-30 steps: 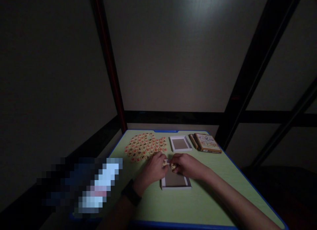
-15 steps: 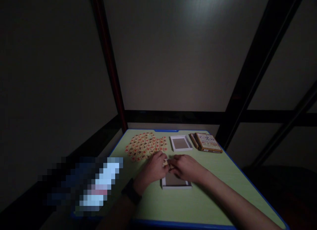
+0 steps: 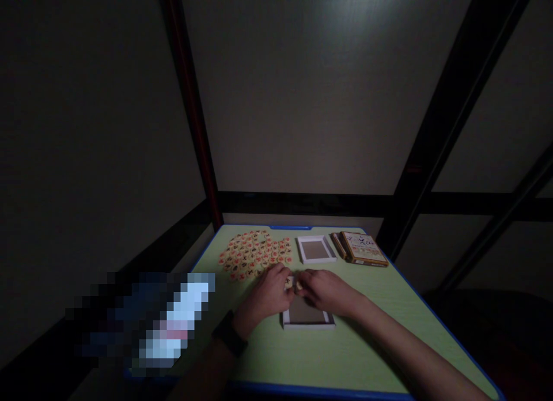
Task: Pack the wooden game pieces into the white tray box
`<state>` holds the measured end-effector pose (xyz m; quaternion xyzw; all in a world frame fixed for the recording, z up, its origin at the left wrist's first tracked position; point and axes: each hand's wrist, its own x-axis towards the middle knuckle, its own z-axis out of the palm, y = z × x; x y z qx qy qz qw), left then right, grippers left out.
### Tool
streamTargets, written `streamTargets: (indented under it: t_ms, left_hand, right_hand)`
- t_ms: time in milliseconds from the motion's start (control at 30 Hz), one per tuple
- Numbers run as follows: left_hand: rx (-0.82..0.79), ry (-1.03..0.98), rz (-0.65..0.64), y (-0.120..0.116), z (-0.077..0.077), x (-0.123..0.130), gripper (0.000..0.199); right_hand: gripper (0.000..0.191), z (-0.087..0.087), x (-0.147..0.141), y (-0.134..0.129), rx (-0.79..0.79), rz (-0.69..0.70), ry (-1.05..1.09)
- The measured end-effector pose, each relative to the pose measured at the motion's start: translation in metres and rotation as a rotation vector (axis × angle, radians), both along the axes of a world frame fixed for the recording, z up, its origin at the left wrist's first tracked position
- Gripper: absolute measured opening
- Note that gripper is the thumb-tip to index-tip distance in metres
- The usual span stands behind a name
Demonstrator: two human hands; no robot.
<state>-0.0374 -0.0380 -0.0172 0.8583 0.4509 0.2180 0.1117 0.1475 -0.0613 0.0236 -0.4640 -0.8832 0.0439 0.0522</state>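
Both hands work over the far side of a shallow white box tray [image 3: 309, 326] with a brown bottom. My left hand [image 3: 271, 290], a dark band on its wrist, is closed at the tray's far left corner. Against its fingertips is a round Chinese chess piece [image 3: 288, 283] with a dark character. My right hand [image 3: 329, 291] reaches in from the right, fingers pinched on another pale chess piece [image 3: 299, 286], close beside the first. The hands hide the tray's far rim. Many loose chess pieces [image 3: 254, 254], marked red or black, lie spread beyond my left hand.
A second white tray [image 3: 332, 259] lies farther back on the green table [image 3: 371, 355], which has a blue edge. To its right, printed game boxes [image 3: 365, 248] lie overlapping. A blurred-out bright patch [image 3: 177, 320] covers the left front edge. Walls stand behind and left.
My right hand has shifted slightly, and the pale piece at its fingertips shows more plainly. My left hand and the trays stay where they were.
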Motion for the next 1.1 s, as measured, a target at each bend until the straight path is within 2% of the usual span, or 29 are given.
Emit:
streamTargets:
  t_ms: [100,167,367,500,633,800,933,1100]
  left_hand:
    - [0.005,0.002,-0.005,-0.001,0.000,0.000,0.017]
    - [0.000,0.016,-0.009,-0.001,0.001,0.000,0.017]
    - [-0.008,0.022,-0.006,-0.002,0.003,-0.001,0.014]
    - [-0.003,0.013,-0.011,-0.003,0.004,0.000,0.011]
    - [-0.013,0.011,-0.014,-0.002,0.005,0.000,0.014]
    - [-0.010,0.025,0.005,0.000,0.001,0.000,0.009]
    - [-0.012,0.003,0.017,-0.001,0.001,-0.002,0.012]
    - [-0.004,0.005,0.006,-0.005,0.004,-0.002,0.026]
  right_hand:
    - [0.012,0.009,0.012,0.004,0.021,-0.017,0.087]
    - [0.016,0.011,0.016,0.006,0.038,-0.003,0.115]
    - [0.020,-0.002,0.008,0.006,0.004,0.032,0.031]
    - [0.031,-0.002,0.003,0.003,-0.014,0.047,-0.035]
    - [0.022,-0.004,-0.002,0.002,-0.007,0.026,-0.107]
    - [0.018,-0.014,-0.013,0.003,0.108,-0.019,-0.155]
    - [0.014,-0.007,-0.010,0.002,0.134,0.001,-0.126]
    - [0.014,0.002,0.003,0.003,0.110,-0.035,-0.042]
